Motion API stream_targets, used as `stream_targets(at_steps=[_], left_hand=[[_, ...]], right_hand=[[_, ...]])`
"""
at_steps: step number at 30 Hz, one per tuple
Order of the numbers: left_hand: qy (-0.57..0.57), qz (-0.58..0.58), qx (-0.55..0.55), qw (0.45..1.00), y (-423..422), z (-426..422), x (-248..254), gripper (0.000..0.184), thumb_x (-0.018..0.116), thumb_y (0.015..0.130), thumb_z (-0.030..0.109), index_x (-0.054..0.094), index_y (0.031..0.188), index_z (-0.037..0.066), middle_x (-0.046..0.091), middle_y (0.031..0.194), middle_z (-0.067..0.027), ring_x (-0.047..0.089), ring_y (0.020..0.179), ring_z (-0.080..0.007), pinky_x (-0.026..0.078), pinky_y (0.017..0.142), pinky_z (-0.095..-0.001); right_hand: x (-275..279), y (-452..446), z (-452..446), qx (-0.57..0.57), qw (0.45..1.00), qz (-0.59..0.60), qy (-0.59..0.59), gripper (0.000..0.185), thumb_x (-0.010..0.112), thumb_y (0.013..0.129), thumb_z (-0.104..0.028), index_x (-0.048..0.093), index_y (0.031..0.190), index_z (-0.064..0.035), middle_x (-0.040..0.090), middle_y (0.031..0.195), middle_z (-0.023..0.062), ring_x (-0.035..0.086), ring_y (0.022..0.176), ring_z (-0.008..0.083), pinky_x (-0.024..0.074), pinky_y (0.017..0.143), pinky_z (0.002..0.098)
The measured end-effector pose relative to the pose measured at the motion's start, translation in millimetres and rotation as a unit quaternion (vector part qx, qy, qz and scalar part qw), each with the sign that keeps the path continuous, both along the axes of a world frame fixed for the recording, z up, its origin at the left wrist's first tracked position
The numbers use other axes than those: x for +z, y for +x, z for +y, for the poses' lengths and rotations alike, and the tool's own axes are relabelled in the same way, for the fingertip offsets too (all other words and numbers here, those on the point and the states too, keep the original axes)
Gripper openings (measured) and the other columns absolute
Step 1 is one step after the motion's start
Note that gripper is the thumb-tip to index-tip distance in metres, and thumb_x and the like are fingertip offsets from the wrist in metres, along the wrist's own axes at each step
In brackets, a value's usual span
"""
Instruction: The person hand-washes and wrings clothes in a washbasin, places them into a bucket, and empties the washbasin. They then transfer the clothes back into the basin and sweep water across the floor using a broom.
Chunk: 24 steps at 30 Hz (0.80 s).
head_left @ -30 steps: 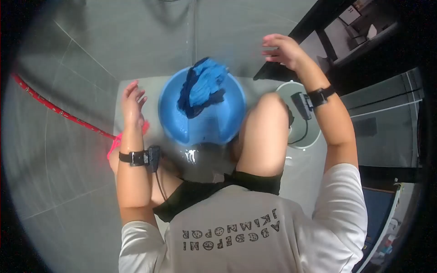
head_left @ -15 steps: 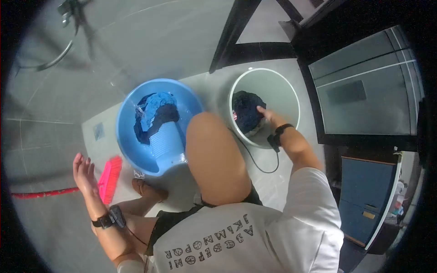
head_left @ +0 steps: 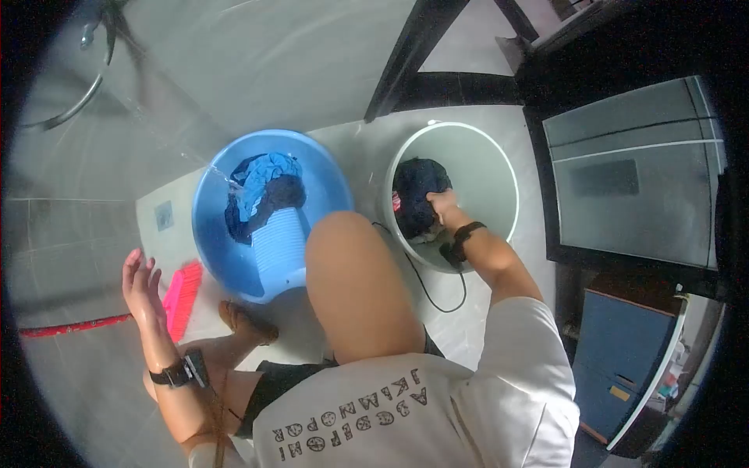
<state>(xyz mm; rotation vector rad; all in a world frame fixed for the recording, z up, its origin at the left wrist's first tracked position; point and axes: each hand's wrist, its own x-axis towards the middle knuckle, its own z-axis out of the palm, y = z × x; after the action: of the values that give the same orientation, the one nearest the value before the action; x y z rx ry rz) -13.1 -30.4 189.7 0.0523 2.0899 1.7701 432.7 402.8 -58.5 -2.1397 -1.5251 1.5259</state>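
Note:
My right hand (head_left: 445, 206) reaches down into a pale bucket (head_left: 485, 173), its fingers closed on a dark garment (head_left: 420, 181) bunched against the bucket's left side. A red and white patch shows on that cloth. To the left stands a blue basin (head_left: 212, 214) with a ribbed washboard (head_left: 278, 240) sloping inside it. Wet bright blue cloth (head_left: 269, 170) and dark cloth (head_left: 282, 195) lie at the top of the board. Raised in the air at the far left, my left hand (head_left: 142, 295) is open and holds nothing.
Water sprays from the upper left toward the basin, near a shower hose (head_left: 97, 82) on the wall. A pink broom head (head_left: 183, 303) with a red handle (head_left: 76, 326) is below my left hand. A cable (head_left: 425, 292) hangs from my right wrist. A blue cabinet (head_left: 624, 355) stands right.
My right hand has shifted slightly left and down in the bucket, and its fingers have closed on the dark garment. A water stream now shows above the basin. My left hand stays raised.

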Motion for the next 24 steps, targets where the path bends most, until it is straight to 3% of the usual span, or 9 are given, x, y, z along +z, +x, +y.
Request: stream_targets(at_steps=[2, 4, 6, 8, 15, 17, 19, 23, 24], left_hand=[[0.01, 0.006, 0.002, 1.0, -2, 1, 6, 0.037, 0.05, 0.08, 0.01, 0.046, 0.117, 0.006, 0.042, 0.121, -0.008, 0.046, 0.106, -0.0217, 0.035, 0.092, -0.038], [0.031, 0.007, 0.001, 0.999, -6, -2, 7, 0.035, 0.049, 0.081, 0.009, 0.047, 0.116, 0.005, 0.043, 0.12, -0.0082, 0.046, 0.107, -0.0242, 0.036, 0.092, -0.0388], [0.042, 0.009, -0.003, 0.999, 1, 1, 17, 0.035, 0.048, 0.08, 0.009, 0.047, 0.116, 0.005, 0.043, 0.12, -0.0083, 0.046, 0.107, -0.0247, 0.036, 0.092, -0.0391], [0.054, 0.011, -0.011, 0.998, 10, 5, 27, 0.036, 0.045, 0.079, 0.006, 0.047, 0.116, 0.005, 0.044, 0.12, -0.0085, 0.046, 0.108, -0.0254, 0.036, 0.092, -0.0402], [0.112, 0.016, -0.017, 0.993, 22, -12, 54, 0.035, 0.043, 0.08, 0.006, 0.048, 0.114, 0.003, 0.043, 0.121, -0.0091, 0.046, 0.107, -0.0258, 0.037, 0.092, -0.0397], [0.121, 0.024, -0.017, 0.992, 19, -20, 55, 0.034, 0.045, 0.081, 0.008, 0.049, 0.115, 0.005, 0.045, 0.119, -0.0071, 0.048, 0.105, -0.0226, 0.038, 0.09, -0.036], [0.129, 0.031, -0.019, 0.991, 17, -29, 54, 0.033, 0.046, 0.083, 0.011, 0.049, 0.116, 0.006, 0.048, 0.118, -0.0051, 0.05, 0.103, -0.0194, 0.039, 0.087, -0.0323], [0.138, 0.03, -0.015, 0.99, 21, -36, 60, 0.034, 0.046, 0.083, 0.012, 0.049, 0.117, 0.006, 0.046, 0.121, -0.0064, 0.049, 0.103, -0.0196, 0.038, 0.087, -0.0322], [0.145, 0.031, -0.015, 0.989, 23, -37, 60, 0.034, 0.046, 0.083, 0.011, 0.049, 0.116, 0.006, 0.047, 0.121, -0.0065, 0.049, 0.103, -0.0198, 0.038, 0.087, -0.0321]], right_hand=[[20, -8, -3, 0.016, 0.996, -0.083, 0.036, 0.046, 0.062, 0.071, -0.019, 0.048, 0.109, 0.0026, 0.058, 0.096, 0.0196, 0.059, 0.081, 0.0276, 0.0473, 0.065, 0.0362], [-43, 23, 22, -0.094, 0.994, 0.045, 0.026, 0.037, 0.054, 0.074, -0.012, 0.049, 0.108, 0.0013, 0.059, 0.089, 0.0157, 0.058, 0.073, 0.0262, 0.0461, 0.06, 0.0359], [-14, 25, 23, -0.12, 0.99, 0.07, 0.029, 0.033, 0.049, 0.076, -0.008, 0.049, 0.108, -0.0003, 0.058, 0.083, 0.0124, 0.056, 0.066, 0.0242, 0.0435, 0.056, 0.0349], [70, 2, 3, -0.104, 0.992, 0.06, 0.029, 0.033, 0.047, 0.076, -0.006, 0.049, 0.108, -0.0024, 0.054, 0.078, 0.0098, 0.051, 0.062, 0.0214, 0.0396, 0.051, 0.0335], [236, -15, -17, -0.133, 0.971, 0.19, 0.06, 0.037, 0.04, 0.076, 0.001, 0.05, 0.109, -0.0096, 0.041, 0.062, 0.0004, 0.036, 0.045, 0.0119, 0.026, 0.037, 0.0285], [256, 0, 16, -0.09, 0.962, 0.251, 0.063, 0.047, 0.038, 0.076, 0.002, 0.045, 0.121, -0.0105, 0.041, 0.062, 0.0004, 0.036, 0.045, 0.0107, 0.0269, 0.038, 0.0263], [347, -29, -22, -0.137, 0.944, 0.262, 0.147, 0.043, 0.039, 0.077, 0.0, 0.046, 0.118, -0.0087, 0.041, 0.061, 0.0013, 0.037, 0.047, 0.0102, 0.0299, 0.041, 0.0254], [471, -50, -24, -0.13, 0.893, 0.373, 0.215, 0.02, 0.041, 0.075, 0.001, 0.056, 0.085, -0.0062, 0.042, 0.061, 0.0025, 0.042, 0.055, 0.0146, 0.0366, 0.049, 0.0276], [491, -33, 26, 0.031, 0.903, 0.31, 0.295, 0.016, 0.041, 0.075, 0.002, 0.054, 0.079, -0.0062, 0.043, 0.061, 0.0034, 0.043, 0.057, 0.0162, 0.0379, 0.05, 0.0284]])
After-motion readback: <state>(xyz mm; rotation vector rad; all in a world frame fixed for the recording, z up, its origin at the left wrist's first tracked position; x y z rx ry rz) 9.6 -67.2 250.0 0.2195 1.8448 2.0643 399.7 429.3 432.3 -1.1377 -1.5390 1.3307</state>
